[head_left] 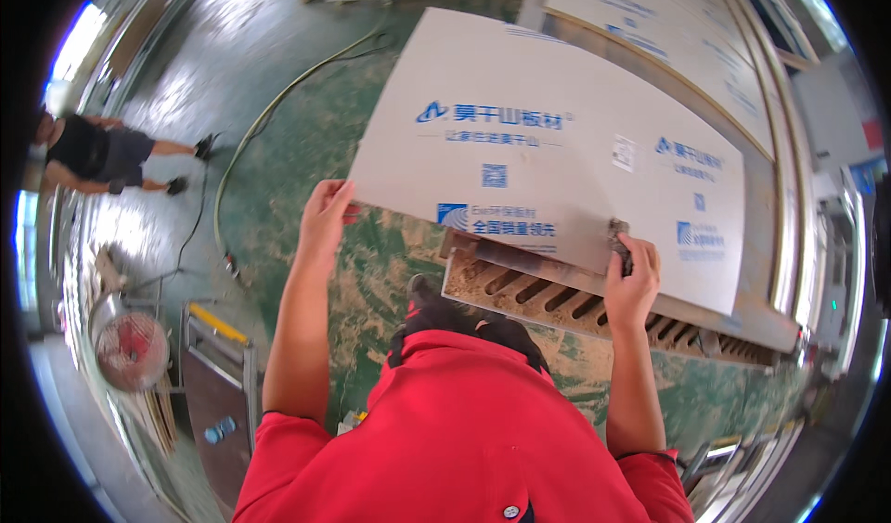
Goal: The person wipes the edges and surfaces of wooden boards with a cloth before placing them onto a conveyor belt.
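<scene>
A large pale grey board (548, 133) with blue printed marks lies flat in front of me, held up over a machine bed. My left hand (325, 215) grips its near left corner, fingers over the edge. My right hand (631, 268) grips the near edge further right, with a small dark object pinched against the board. Under the board's near edge shows a slotted, sawdust-covered metal bed (529, 291). My red shirt fills the bottom of the view.
Another printed board (650, 22) lies on a stack at the back right. The green floor (306, 124) carries sawdust and a yellow hose (269, 115). A person (102, 156) walks at far left. A red fan (130, 348) and a metal cart (218, 374) stand lower left.
</scene>
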`<action>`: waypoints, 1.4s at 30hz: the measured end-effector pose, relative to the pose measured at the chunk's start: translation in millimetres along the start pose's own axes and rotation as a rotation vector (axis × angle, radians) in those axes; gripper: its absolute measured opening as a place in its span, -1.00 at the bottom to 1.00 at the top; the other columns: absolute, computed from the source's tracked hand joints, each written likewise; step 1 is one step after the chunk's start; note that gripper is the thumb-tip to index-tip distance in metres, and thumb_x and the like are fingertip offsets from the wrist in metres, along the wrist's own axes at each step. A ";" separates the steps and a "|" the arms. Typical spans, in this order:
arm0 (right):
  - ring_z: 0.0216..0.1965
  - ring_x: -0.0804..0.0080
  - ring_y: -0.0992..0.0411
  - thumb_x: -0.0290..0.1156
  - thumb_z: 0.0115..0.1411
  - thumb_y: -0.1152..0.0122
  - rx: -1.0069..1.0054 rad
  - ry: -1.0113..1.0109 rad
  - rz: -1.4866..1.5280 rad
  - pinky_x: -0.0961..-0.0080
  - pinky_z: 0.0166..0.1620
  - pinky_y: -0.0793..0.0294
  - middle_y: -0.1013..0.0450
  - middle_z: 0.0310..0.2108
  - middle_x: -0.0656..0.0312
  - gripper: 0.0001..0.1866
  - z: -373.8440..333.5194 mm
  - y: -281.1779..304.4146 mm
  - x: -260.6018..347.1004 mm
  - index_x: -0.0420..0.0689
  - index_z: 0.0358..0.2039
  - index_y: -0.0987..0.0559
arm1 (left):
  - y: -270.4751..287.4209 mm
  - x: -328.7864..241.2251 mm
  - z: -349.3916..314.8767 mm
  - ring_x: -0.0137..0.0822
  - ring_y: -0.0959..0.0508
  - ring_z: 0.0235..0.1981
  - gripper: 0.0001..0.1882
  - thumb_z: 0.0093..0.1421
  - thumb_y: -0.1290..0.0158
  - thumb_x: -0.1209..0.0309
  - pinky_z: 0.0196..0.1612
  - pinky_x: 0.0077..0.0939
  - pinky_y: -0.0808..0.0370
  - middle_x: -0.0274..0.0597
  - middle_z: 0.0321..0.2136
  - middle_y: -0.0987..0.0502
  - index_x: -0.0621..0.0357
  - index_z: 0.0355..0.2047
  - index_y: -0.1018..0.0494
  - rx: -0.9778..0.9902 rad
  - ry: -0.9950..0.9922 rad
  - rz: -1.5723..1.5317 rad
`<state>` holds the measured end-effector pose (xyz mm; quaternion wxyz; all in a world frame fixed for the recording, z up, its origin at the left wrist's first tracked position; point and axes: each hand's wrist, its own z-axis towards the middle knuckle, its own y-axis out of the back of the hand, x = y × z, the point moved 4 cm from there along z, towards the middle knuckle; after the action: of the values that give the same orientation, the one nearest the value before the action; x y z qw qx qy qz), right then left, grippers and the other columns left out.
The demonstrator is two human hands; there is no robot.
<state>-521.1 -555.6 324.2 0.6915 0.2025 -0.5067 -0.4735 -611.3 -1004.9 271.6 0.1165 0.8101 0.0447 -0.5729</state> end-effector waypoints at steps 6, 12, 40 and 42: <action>-0.20 0.09 -0.53 -0.64 0.08 -0.23 -0.173 -0.299 -0.187 0.27 -0.14 -0.53 -0.54 -0.26 0.08 -0.74 -37.2 12.9 -18.3 -0.22 -0.18 -0.64 | -1.8 -2.6 15.1 -0.52 -0.46 -0.45 -0.80 0.34 -0.08 0.25 -0.28 -0.60 -0.41 -0.38 -0.42 -0.50 0.11 -0.31 -0.45 0.110 -0.036 0.016; -0.22 0.11 -0.52 -0.59 0.03 -0.25 -0.263 -0.115 -0.048 0.28 -0.14 -0.53 -0.57 -0.30 0.10 -0.71 -51.5 -75.4 103.8 -0.17 -0.18 -0.63 | 2.0 -5.6 9.3 -0.53 -0.42 -0.46 -0.79 0.38 -0.01 0.22 -0.27 -0.58 -0.37 -0.36 -0.38 -0.52 0.07 -0.30 -0.44 0.282 -0.039 0.007; -0.20 0.08 -0.53 -0.63 -0.05 -0.29 -0.085 0.111 0.402 0.27 -0.14 -0.57 -0.55 -0.24 0.07 -0.67 -33.1 -214.8 334.3 -0.15 -0.20 -0.61 | 39.9 -13.0 35.2 -0.21 -0.45 0.13 -0.15 0.40 0.51 -0.23 0.25 -0.27 -0.25 0.00 0.03 -0.52 0.35 0.14 -0.36 0.907 0.366 -0.570; -0.21 0.11 -0.55 -0.63 -0.07 -0.31 -0.139 0.013 0.401 0.29 -0.16 -0.58 -0.57 -0.29 0.09 -0.70 -33.5 -185.4 320.0 -0.14 -0.25 -0.63 | 45.6 -9.2 37.7 -0.19 -0.42 0.17 -0.12 0.39 0.55 -0.25 0.29 -0.23 -0.19 0.00 0.07 -0.50 0.36 0.18 -0.32 0.849 0.409 -0.530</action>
<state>-562.3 -924.6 332.6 0.7875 0.0524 -0.4983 -0.3590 -639.7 -1057.6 274.6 -0.3806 0.8418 0.0340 -0.3812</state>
